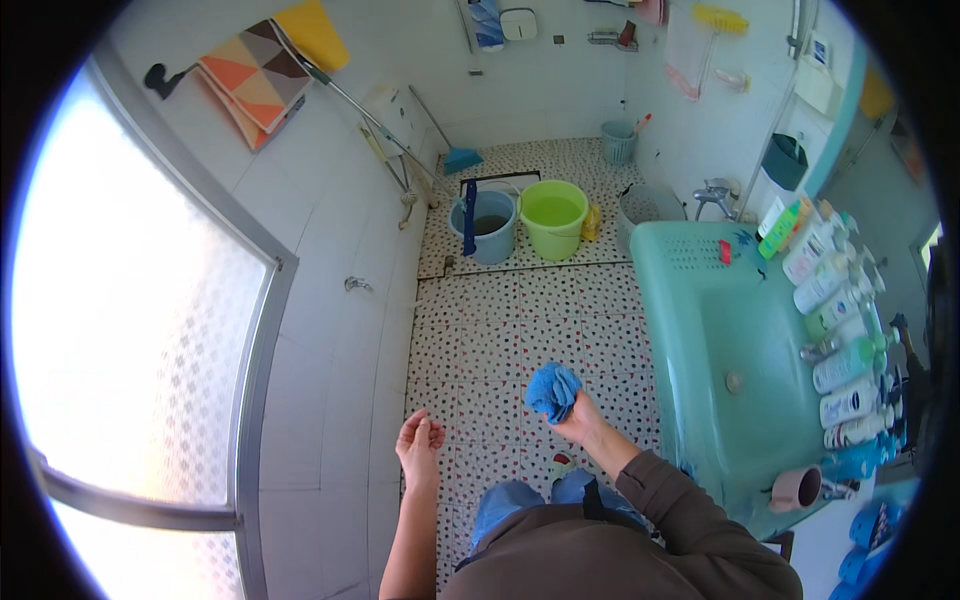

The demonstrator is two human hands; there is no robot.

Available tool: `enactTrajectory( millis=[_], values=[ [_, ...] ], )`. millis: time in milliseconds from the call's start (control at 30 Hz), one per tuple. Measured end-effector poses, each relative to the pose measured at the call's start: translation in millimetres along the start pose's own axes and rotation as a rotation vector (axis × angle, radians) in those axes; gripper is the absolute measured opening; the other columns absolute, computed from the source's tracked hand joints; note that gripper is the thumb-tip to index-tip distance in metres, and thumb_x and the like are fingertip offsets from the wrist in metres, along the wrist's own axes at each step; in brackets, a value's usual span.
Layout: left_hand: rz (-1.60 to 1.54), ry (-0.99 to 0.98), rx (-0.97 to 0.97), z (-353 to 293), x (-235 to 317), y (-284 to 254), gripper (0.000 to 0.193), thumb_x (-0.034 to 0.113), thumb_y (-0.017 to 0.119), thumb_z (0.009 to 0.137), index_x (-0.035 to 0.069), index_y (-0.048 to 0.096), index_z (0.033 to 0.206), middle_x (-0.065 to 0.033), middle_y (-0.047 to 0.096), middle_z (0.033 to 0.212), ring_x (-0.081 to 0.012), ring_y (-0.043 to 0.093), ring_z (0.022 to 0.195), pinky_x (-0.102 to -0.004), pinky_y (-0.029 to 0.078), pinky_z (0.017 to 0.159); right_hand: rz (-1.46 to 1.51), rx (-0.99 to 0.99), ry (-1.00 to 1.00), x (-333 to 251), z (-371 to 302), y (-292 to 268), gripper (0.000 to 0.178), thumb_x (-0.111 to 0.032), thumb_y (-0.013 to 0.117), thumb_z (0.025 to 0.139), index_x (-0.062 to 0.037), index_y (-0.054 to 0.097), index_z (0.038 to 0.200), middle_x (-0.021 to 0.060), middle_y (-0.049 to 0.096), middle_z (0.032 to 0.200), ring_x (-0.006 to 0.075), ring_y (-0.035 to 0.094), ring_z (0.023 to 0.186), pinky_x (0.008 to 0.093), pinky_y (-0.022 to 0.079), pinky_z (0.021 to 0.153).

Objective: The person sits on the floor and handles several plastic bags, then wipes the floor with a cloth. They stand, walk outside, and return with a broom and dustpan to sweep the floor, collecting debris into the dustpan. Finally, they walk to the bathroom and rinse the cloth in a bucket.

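My right hand (578,418) grips a crumpled blue cloth (553,391) in front of my body, above the speckled floor. The cloth is bunched up and covers most of that hand's fingers. To the left, my left hand (420,438) is raised by the white tiled wall, its fingers curled in and drawn together with nothing visible in them. Farther off on the floor stand a blue bucket (495,246) with dark water and a lime-green bucket (556,242) holding clear-looking liquid. A dark blue strip of cloth (469,220) hangs over the blue bucket's rim.
A green washbasin (690,380) runs along the right, lined with several pump bottles (835,315) and a pink mug (796,489). A wall tap (357,285) juts out at left, near the bright door frame (262,400). A blue broom (462,159) leans farther back.
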State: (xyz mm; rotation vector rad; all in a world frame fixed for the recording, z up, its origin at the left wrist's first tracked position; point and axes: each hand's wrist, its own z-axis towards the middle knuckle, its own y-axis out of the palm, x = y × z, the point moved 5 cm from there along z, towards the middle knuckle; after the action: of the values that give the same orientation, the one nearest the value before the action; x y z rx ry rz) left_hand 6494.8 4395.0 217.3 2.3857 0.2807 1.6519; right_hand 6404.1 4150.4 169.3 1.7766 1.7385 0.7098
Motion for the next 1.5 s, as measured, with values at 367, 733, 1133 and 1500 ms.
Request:
enactTrajectory(
  millis=[367,733,1133,1500],
  values=[
    [0.012,-0.117,-0.053,293,18,124,0.016,0.01,0.051,0.088,0.004,0.055,0.103,-0.0046,0.059,0.078,-0.011,0.057,0.067,-0.0226,0.047,0.061,0.109,-0.037,-0.177,-163,214,128,0.031,-0.03,0.043,0.092,-0.0148,0.048,0.066,-0.0047,0.044,0.06,0.01,0.04,0.052,0.0246,0.034,0.045],
    [0.115,-0.271,-0.278,513,12,305,0.018,0.01,0.051,0.088,0.004,0.055,0.105,-0.0041,0.059,0.079,-0.011,0.057,0.068,-0.0231,0.048,0.064,0.086,-0.108,-0.39,-353,346,225,0.032,-0.036,0.038,0.092,-0.0169,0.053,0.112,0.0019,0.056,0.11,0.0178,0.054,0.09,0.0305,0.046,0.067],
    [0.305,-0.463,-0.034,650,-72,425,0.02,0.011,0.051,0.087,0.005,0.054,0.106,-0.0035,0.058,0.08,-0.0106,0.056,0.071,-0.0237,0.048,0.067,0.213,-0.026,-0.226,-517,535,273,0.029,-0.033,0.037,0.094,-0.0136,0.052,0.109,0.0019,0.053,0.097,0.0171,0.05,0.08,0.0303,0.043,0.066],
    [0.473,-0.666,-0.235,730,-208,559,0.026,0.016,0.05,0.09,0.002,0.053,0.111,-0.0057,0.06,0.083,-0.0114,0.059,0.071,-0.0227,0.049,0.067,0.147,-0.398,-0.327,-611,695,228,0.029,-0.033,0.039,0.094,-0.0132,0.05,0.112,0.0002,0.056,0.104,0.015,0.054,0.091,0.0264,0.045,0.072]
  ],
)
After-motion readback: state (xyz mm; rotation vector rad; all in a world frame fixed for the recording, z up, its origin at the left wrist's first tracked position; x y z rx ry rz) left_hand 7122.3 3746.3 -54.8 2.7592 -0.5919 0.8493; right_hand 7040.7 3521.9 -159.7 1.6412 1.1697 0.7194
